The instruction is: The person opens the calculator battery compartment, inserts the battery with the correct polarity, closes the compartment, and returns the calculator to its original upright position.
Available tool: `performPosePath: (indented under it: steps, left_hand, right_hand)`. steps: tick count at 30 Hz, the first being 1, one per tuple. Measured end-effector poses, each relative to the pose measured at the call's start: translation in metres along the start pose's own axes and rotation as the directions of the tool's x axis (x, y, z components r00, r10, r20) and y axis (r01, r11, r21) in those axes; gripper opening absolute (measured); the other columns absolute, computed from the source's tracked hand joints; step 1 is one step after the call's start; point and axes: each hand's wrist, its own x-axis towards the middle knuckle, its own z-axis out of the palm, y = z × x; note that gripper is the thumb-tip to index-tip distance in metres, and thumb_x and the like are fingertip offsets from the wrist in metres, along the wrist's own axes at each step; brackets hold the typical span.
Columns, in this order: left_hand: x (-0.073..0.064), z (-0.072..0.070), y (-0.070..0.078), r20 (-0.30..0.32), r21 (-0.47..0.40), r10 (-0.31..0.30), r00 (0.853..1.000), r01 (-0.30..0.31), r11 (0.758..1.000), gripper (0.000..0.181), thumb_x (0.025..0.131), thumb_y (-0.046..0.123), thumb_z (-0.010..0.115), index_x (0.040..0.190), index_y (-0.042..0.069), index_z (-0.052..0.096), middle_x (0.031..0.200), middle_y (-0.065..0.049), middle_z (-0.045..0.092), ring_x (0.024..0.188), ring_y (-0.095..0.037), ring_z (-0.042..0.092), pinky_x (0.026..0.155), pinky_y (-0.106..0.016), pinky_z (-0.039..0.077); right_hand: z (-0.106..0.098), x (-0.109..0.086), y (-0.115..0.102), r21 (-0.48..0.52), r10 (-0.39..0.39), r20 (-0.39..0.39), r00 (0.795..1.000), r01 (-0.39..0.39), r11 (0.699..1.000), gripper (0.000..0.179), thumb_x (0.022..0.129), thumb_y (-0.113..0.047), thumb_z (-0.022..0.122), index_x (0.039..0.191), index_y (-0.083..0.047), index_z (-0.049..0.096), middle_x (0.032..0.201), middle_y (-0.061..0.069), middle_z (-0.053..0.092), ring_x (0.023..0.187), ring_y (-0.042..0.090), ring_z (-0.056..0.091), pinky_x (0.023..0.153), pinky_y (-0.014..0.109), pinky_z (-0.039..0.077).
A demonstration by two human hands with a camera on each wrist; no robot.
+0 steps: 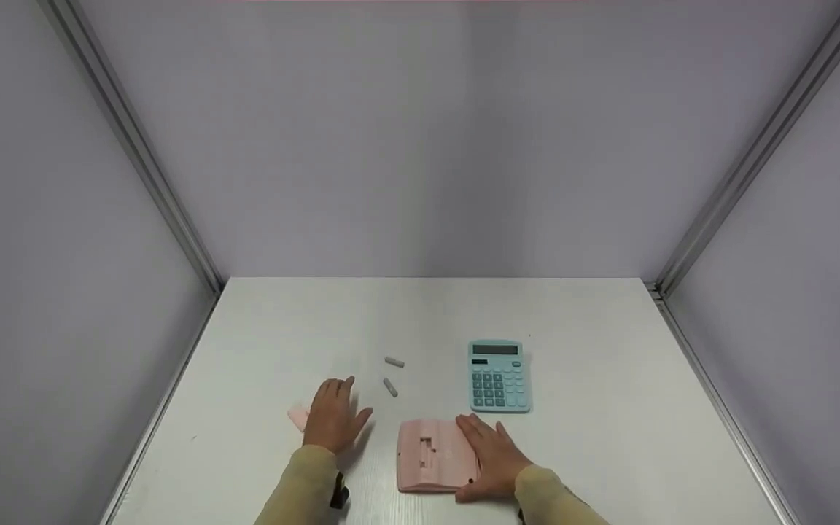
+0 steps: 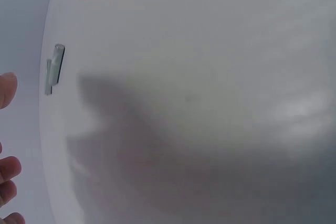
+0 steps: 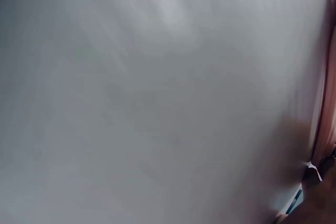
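Note:
A pink calculator (image 1: 420,456) lies face down on the table, its battery compartment (image 1: 427,452) uncovered on the back. My right hand (image 1: 491,456) holds it at the right side, thumb by the near corner and fingers along the far corner. To the left, my left hand (image 1: 334,417) hovers low over the table with fingers spread loosely and nothing between them. A small pink piece (image 1: 298,416), perhaps the battery cover, shows partly from beneath that hand. Two grey batteries (image 1: 394,362) lie apart beyond and between the hands; the left wrist view also shows these batteries (image 2: 55,65).
A teal calculator (image 1: 499,375) lies face up behind the right hand. The white table (image 1: 580,321) is bounded by grey panels at the left, back and right, with metal rails (image 1: 726,415) along its sides.

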Motion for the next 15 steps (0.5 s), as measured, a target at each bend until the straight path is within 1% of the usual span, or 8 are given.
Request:
performPosePath:
  steps: [3,5,11,15]
  left_hand:
    - [0.005,0.004,0.007,0.019,-0.029,-0.008,1.000,0.009,1.000,0.066,0.079,0.035,0.079,0.128,-0.002,0.055,0.117,-0.017,0.057,0.113,-0.032,0.053,0.098,-0.044,0.045]
    - [0.009,0.006,0.010,0.041,-0.030,-0.021,0.999,0.022,0.999,0.067,0.080,0.037,0.077,0.130,-0.001,0.054,0.117,-0.016,0.057,0.113,-0.031,0.054,0.098,-0.043,0.046]
    - [0.016,0.014,0.018,0.098,-0.016,-0.054,0.994,0.056,0.998,0.071,0.082,0.043,0.074,0.131,-0.002,0.052,0.120,-0.018,0.056,0.115,-0.032,0.053,0.099,-0.043,0.046]
    - [0.019,0.020,0.019,0.109,0.012,-0.078,0.991,0.077,0.997,0.074,0.082,0.047,0.073,0.131,-0.004,0.051,0.120,-0.019,0.056,0.115,-0.033,0.053,0.099,-0.044,0.045]
  right_hand:
    - [0.000,0.000,0.000,0.006,-0.002,0.001,1.000,0.002,1.000,0.133,0.052,-0.082,0.070,0.156,-0.022,0.013,0.159,0.000,0.019,0.146,0.022,0.016,0.117,0.054,0.004]
    - [-0.001,0.000,0.000,0.008,0.003,0.004,1.000,-0.003,1.000,0.133,0.052,-0.083,0.070,0.156,-0.023,0.012,0.159,0.000,0.018,0.146,0.021,0.015,0.117,0.053,0.003]
    - [0.004,0.002,0.002,-0.031,-0.001,-0.007,1.000,0.001,1.000,0.135,0.050,-0.086,0.067,0.156,-0.025,0.010,0.160,0.000,0.018,0.146,0.020,0.015,0.117,0.053,0.004]
    - [0.006,0.003,0.004,-0.048,-0.006,-0.011,1.000,0.006,0.999,0.135,0.050,-0.087,0.066,0.156,-0.026,0.009,0.160,0.000,0.018,0.146,0.020,0.016,0.117,0.054,0.005]
